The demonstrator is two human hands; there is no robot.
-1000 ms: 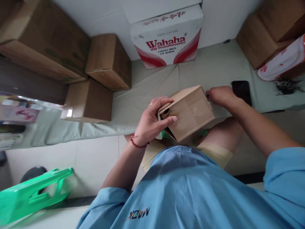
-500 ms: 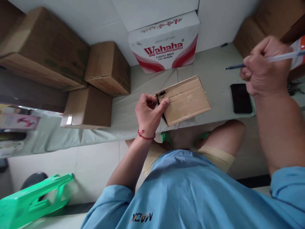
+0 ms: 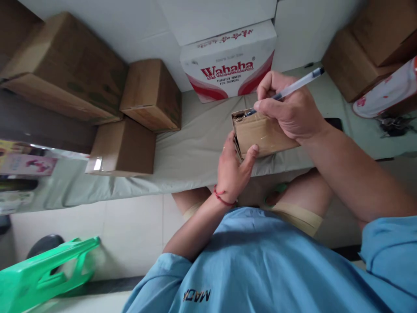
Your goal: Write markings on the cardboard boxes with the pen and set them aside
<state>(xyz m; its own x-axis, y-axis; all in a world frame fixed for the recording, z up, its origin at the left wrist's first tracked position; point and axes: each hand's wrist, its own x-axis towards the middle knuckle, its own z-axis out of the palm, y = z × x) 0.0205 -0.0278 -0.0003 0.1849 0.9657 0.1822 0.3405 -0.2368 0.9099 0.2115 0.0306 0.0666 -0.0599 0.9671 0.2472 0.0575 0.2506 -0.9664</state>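
A small brown cardboard box (image 3: 256, 137) with a torn corner lies at the table's front edge, tilted a little. My left hand (image 3: 236, 165) grips its left end, thumb on top and fingers around the side. In my right hand (image 3: 289, 102) is a pen (image 3: 301, 82) with a clear barrel and dark cap end, held in a writing grip. Its tip reaches the torn upper left corner of the box; whether it touches is too small to tell. My right hand covers the right part of the box.
Several cardboard boxes (image 3: 122, 148) stand at the left. A white and red Wahaha carton (image 3: 228, 65) is at the back against the wall. Behind my right wrist a black phone (image 3: 335, 124) is partly hidden. More boxes (image 3: 345, 65) stand right. A green plastic stool (image 3: 48, 269) is on the floor.
My right hand has swung from the right over to the box, bringing the pen tip to its torn corner. The box and my left hand have shifted slightly right.
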